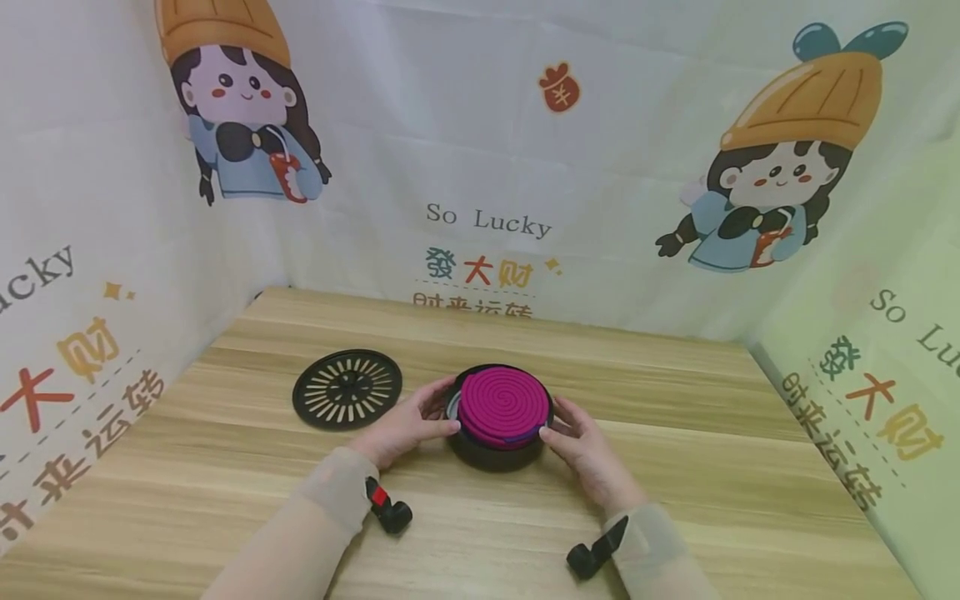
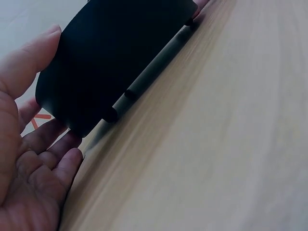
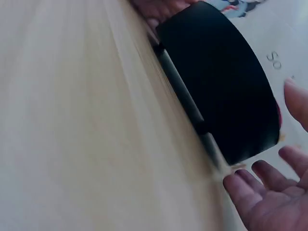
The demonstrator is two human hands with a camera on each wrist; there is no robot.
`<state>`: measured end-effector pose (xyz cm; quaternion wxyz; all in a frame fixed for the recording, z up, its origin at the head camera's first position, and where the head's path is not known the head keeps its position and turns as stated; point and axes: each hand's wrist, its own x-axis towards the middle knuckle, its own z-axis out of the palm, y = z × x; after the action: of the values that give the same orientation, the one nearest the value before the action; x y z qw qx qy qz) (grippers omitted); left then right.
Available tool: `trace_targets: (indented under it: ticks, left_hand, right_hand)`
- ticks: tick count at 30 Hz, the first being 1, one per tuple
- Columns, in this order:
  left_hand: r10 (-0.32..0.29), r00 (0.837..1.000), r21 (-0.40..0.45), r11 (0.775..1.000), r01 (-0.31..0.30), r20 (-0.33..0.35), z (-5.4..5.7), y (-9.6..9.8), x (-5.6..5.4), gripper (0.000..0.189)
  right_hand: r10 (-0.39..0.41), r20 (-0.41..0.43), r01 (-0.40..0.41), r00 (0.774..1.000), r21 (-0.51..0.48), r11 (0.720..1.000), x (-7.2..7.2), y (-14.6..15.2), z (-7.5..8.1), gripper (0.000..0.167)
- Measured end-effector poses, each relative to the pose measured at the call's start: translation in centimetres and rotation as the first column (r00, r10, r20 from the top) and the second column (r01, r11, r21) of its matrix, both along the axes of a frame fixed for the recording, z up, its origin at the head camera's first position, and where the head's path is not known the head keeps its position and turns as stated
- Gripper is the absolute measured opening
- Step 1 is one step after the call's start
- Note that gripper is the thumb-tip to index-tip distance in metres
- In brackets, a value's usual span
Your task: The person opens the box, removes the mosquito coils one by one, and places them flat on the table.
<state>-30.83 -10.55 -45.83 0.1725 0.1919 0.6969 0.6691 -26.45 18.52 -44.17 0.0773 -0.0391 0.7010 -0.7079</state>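
A round black mosquito coil holder (image 1: 491,456) stands on small feet on the table, its dark side filling much of both wrist views. Magenta mosquito coils (image 1: 504,404) are stacked inside it and rise above the rim. My left hand (image 1: 401,429) grips the holder's left side, thumb at the rim and fingers around the wall. On the opposite side, my right hand (image 1: 588,454) has its fingers spread loosely around the holder. In the right wrist view a gap shows between that thumb and the wall, with the fingertips close to the lower edge.
A black slotted lid (image 1: 315,400) lies flat on the wooden table (image 1: 675,400), left of the holder. Printed cloth (image 1: 480,142) hangs behind the table and along both sides. Small black cameras are strapped to both wrists.
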Motion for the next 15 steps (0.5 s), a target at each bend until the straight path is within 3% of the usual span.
trace_targets:
  ticks: [6,9,15]
  left_hand:
    - [-0.001,1.000,0.004,1.000,0.001,0.007,0.0,0.1,-0.1,0.085]
    - [-0.005,1.000,0.007,1.000,0.005,0.005,0.0,0.0,-0.1,0.085]
    - [-0.008,1.000,0.010,1.000,0.008,0.005,0.1,0.0,0.0,0.086]
  right_hand:
    - [-0.061,-0.090,0.076,0.994,0.178,0.981,-1.7,0.4,2.8,0.066]
    - [-0.016,-0.111,0.047,0.994,0.289,0.956,-2.7,0.2,3.9,0.063]
    - [0.096,-0.095,-0.039,0.991,0.478,0.878,-4.1,-1.1,5.0,0.061]
